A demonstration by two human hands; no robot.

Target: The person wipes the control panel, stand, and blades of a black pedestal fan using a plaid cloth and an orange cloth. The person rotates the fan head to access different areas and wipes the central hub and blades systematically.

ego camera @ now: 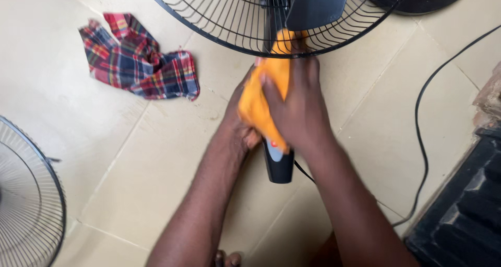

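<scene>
Gripping: right hand (297, 108) closed on orange cloth (261, 102) around fan neck (278, 162), axis toward viewer; left hand (241, 126) clasps beneath, nearer floor (156, 157).

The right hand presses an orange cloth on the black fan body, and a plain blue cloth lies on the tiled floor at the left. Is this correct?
Not quite. In the head view the right hand does press the orange cloth on the black fan body, but the cloth on the floor is plaid, red and blue, not plain blue.
</scene>
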